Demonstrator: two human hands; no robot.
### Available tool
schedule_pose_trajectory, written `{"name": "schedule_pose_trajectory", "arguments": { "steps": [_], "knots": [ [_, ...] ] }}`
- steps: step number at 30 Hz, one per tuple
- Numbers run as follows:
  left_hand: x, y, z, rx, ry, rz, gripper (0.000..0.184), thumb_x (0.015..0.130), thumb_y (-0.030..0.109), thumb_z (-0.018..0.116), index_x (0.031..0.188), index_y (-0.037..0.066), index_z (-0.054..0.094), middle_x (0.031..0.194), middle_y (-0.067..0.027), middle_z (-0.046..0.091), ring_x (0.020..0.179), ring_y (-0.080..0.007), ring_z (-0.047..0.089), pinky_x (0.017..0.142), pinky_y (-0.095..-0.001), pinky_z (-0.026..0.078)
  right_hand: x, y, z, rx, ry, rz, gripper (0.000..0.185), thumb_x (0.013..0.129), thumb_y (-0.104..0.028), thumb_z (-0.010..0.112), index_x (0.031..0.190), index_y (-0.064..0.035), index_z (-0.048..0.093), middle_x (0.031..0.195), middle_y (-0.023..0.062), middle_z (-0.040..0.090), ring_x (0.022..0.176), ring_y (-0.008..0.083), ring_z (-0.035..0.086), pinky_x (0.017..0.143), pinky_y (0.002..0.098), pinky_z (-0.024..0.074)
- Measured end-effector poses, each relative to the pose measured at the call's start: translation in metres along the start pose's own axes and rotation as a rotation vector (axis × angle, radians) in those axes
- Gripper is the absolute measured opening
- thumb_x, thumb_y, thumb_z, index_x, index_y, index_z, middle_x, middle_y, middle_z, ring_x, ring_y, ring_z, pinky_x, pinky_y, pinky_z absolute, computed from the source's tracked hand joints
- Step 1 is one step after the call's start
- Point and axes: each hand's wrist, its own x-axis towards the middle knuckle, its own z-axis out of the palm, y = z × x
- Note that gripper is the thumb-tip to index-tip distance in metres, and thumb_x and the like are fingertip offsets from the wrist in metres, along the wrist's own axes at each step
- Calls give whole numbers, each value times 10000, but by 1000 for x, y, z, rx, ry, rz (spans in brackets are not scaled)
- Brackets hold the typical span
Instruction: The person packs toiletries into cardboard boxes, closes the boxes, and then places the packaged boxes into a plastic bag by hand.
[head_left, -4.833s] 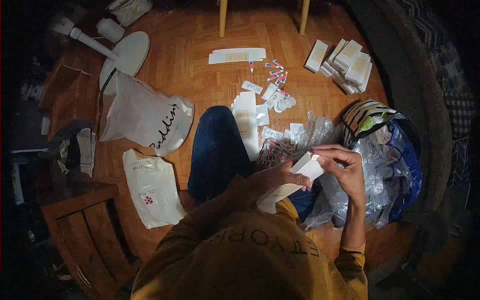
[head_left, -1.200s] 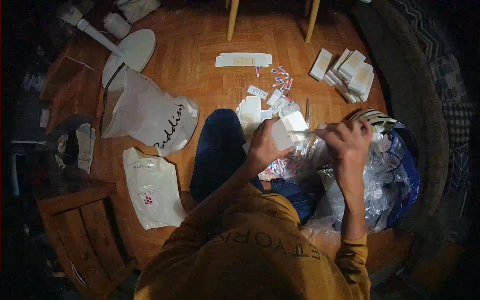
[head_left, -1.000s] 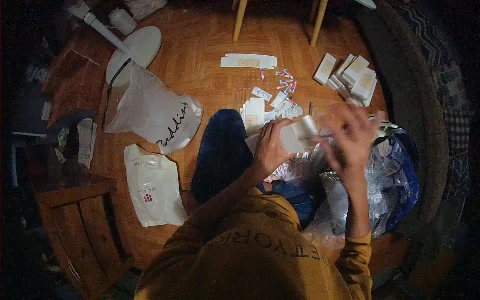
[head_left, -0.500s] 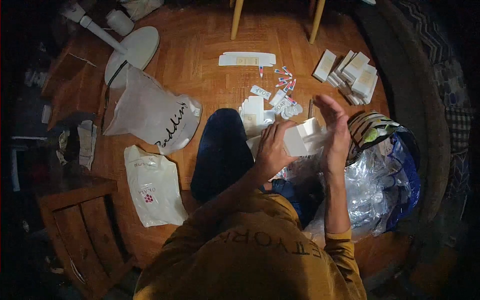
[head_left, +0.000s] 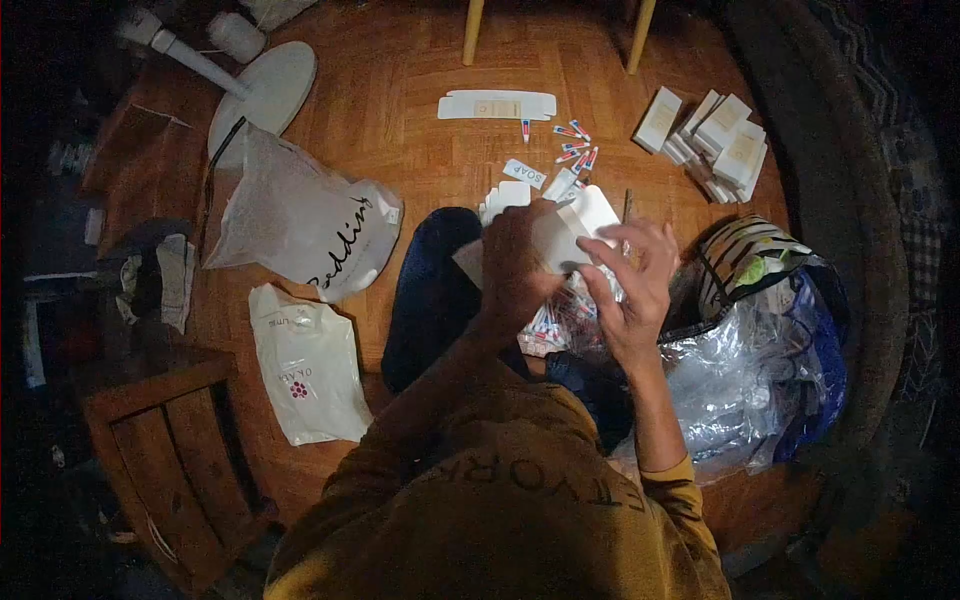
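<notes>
A white box (head_left: 556, 240) is held up just in front of the person's lap, above the wooden floor (head_left: 390, 120), with a pale flap standing out at its far right end. The left hand (head_left: 515, 262) has its grip closed around the box from the near left side, and a corner of the box pokes out past the back of that hand. The right hand (head_left: 635, 285) has its grip loosely open, thumb and forefinger curved with a gap between them, right at the flap end (whether the fingertips touch the card I cannot tell). Beneath the two hands lies a clear bag of small items (head_left: 545, 337), partly hidden. Just beyond the box are a few white flat cartons (head_left: 508, 194), a packet marked SOAP (head_left: 524, 174) and a scatter of small red, white and blue tubes (head_left: 590, 158); farther out lies one flattened carton (head_left: 497, 105). Boxes in a pile (head_left: 740, 150) sit at the far right, well apart from the hands. Nearer on the right, clear plastic (head_left: 730, 390) fills a blue bag (head_left: 825, 345) beside a striped bag (head_left: 760, 240). On the left lie a translucent Bedding bag (head_left: 300, 220) and a white plastic bag (head_left: 310, 370).
</notes>
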Motion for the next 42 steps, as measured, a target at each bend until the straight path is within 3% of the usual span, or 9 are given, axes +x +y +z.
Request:
{"name": "schedule_pose_trajectory", "arguments": {
  "steps": [3,6,10,19,23,30,35,37,42],
  "knots": [
    [12,-4,-11,100,44,91,651,550,209,771,1106,63,466,942,-137,526,880,-314,507,761,-425,365,15,10,-1,51,-5,-17,125,733,-200,656,814,-106,673,946,82,546,1021,272,472,960,433,270],
    [17,-18,-17,235,87,13,696,510,204,802,1103,68,464,988,-136,510,934,-323,494,803,-421,377,-9,65,32,379,304,445,160,793,-199,631,873,-61,647,880,84,568,894,229,525,832,325,381],
    [13,-24,-29,223,148,-123,752,490,160,826,1124,70,432,1024,-134,503,971,-332,488,850,-429,392,-119,161,97,88,8,940,127,808,-126,599,868,-20,636,806,114,649,738,181,606,684,299,459],
    [-9,-36,-28,147,168,-259,697,532,215,823,1108,58,464,1002,-123,509,967,-322,484,837,-438,357,-117,176,119,21,-82,929,140,681,-67,638,818,-82,663,861,119,630,803,285,601,711,353,466],
    [-13,-39,-27,83,159,-262,695,529,207,826,1106,54,470,1012,-120,510,973,-320,490,826,-431,369,-122,190,145,-523,-294,488,198,674,-204,639,860,-140,655,939,117,570,856,338,560,724,414,463],
    [-10,-35,-28,99,156,-225,676,528,201,830,1088,55,481,1004,-119,509,955,-319,498,801,-424,385,-137,193,112,-446,-276,695,585,518,-120,773,1062,-112,558,1047,134,548,968,330,513,813,396,434],
    [-10,-31,-25,146,111,-219,735,538,128,809,1154,49,417,1045,-142,492,979,-322,493,843,-407,408,-150,211,107,-392,-225,642,547,456,-137,811,961,-91,606,940,114,606,904,312,555,746,394,456],
    [-11,-30,-26,135,101,-226,734,540,130,807,1154,49,414,1046,-145,492,982,-324,493,842,-410,409,-151,217,111,-273,-226,874,425,492,-111,792,875,-63,616,786,105,630,741,289,599,654,377,467],
    [-15,-27,-26,159,72,-232,720,543,124,802,1145,49,414,1045,-153,491,997,-332,492,838,-419,412,-141,213,100,-120,-296,926,304,545,-128,725,818,-75,602,799,105,623,810,320,585,700,381,451]
  ]
}}
